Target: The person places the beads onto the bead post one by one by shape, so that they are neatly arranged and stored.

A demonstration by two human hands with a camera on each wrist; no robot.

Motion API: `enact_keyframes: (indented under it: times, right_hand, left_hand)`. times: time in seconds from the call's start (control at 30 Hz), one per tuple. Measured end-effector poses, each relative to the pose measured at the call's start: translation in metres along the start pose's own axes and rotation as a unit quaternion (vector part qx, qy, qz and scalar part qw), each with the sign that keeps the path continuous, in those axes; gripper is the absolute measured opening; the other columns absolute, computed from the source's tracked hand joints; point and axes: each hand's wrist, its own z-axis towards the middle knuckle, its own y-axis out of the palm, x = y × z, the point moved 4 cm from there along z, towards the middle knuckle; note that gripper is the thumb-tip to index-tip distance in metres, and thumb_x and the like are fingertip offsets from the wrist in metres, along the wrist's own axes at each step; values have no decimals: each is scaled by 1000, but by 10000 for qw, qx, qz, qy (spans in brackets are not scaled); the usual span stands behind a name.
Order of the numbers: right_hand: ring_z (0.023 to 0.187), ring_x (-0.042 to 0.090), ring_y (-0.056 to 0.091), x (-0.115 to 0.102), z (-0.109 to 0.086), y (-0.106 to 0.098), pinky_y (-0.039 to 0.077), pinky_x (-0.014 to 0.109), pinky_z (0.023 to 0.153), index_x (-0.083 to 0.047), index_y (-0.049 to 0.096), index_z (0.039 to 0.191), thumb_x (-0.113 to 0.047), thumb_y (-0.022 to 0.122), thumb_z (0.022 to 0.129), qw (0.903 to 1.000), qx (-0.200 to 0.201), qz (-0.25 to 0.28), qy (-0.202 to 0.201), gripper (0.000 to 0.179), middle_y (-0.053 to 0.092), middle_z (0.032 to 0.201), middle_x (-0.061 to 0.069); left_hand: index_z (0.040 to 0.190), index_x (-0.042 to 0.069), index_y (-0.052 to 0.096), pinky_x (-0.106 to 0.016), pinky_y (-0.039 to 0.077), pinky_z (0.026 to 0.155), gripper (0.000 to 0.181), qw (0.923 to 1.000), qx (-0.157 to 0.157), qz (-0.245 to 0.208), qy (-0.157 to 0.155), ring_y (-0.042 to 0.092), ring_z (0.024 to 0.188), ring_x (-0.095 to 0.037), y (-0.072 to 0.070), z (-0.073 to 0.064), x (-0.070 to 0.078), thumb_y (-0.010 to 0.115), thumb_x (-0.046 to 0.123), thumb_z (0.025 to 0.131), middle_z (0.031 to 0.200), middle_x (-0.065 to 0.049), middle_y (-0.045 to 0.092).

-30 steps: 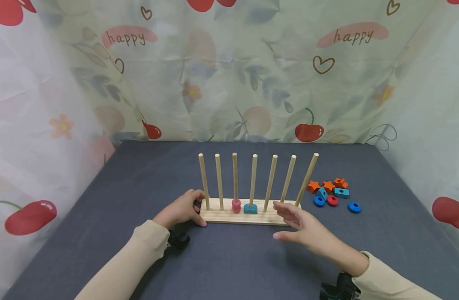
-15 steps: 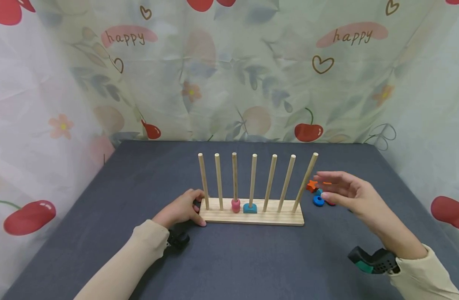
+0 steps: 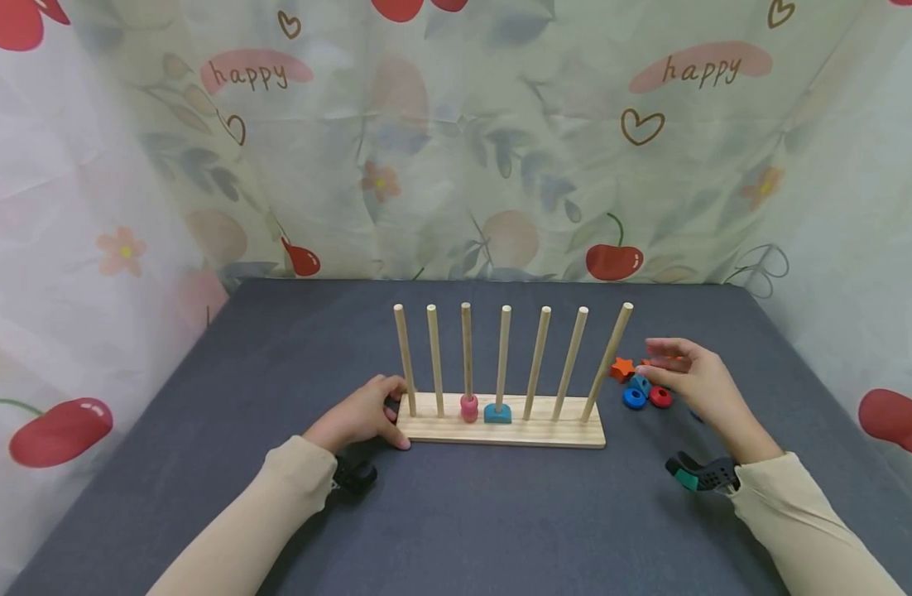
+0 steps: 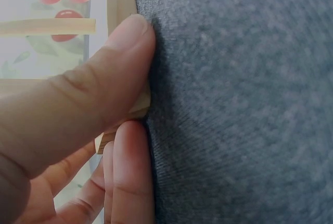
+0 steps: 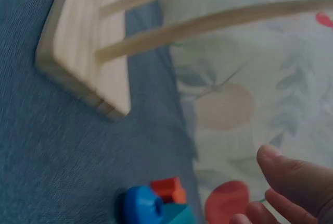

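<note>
A wooden peg board (image 3: 560, 432) with a row of several upright pegs stands mid-table. My left hand (image 3: 361, 414) grips its left end, the thumb (image 4: 127, 41) against the front edge and the fingers round the end. One peg carries a pink bead-shaped piece (image 3: 468, 408); beside it, a teal block (image 3: 497, 415) sits on another peg. To the right of the board, my right hand (image 3: 698, 385) hovers over the loose pieces, fingers loosely bent with nothing between them. Below its fingertips show an orange star (image 3: 623, 369), a teal triangle (image 3: 639, 383), a blue ring (image 3: 635, 400) and a red ring (image 3: 660, 397).
More orange and blue pieces lie partly hidden behind the right hand. The dark cloth-covered table (image 3: 501, 521) ends at a printed curtain (image 3: 441, 165) at the back, with curtain on both sides. The tall rightmost peg (image 3: 608, 360) leans toward the loose pieces.
My right hand has moved from the board's right end across to the loose pieces, then slightly left and down over them. The left hand stays at the board's left end.
</note>
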Motion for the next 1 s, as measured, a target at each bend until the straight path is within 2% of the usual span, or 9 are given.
enact_keyframes:
  times: [0.07,0.1,0.37,0.67,1.0]
  right_hand:
    - [113,34,56,8,6,5,49,42,85,-2,48,138,-42,67,90,9997,-42,-202,118,64,57,129,25]
    - [112,35,56,12,9,7,50,42,84,-1,50,136,-39,68,90,9994,-60,-281,178,63,58,127,26]
    - [105,33,59,26,19,16,52,37,78,2,59,124,-30,73,87,9968,-44,-701,391,51,60,119,24]
    - [99,34,62,28,25,20,52,42,80,4,63,116,-21,73,87,9930,110,-1158,192,40,63,112,24]
    - [95,35,64,25,24,20,53,43,77,6,64,111,-20,73,87,9920,126,-1243,163,36,65,106,24]
  left_hand:
    - [123,6,55,-33,49,79,73,10000,7,18,7,56,93,-20,0,1,0,92,6,60,116,-10,48]
    - [122,7,55,-33,49,79,73,10000,8,23,6,56,93,-20,0,1,-1,92,6,60,116,-10,48]
    - [122,7,55,-33,49,79,73,10000,-7,0,5,56,93,-20,1,3,-2,92,6,59,117,-10,48]
    - [121,7,56,-33,50,78,73,9999,-2,-64,97,56,93,-20,0,2,-2,92,4,58,115,-10,48]
    - [119,7,56,-32,49,77,71,9999,30,-30,124,56,91,-19,0,2,-2,92,4,58,113,-10,48]
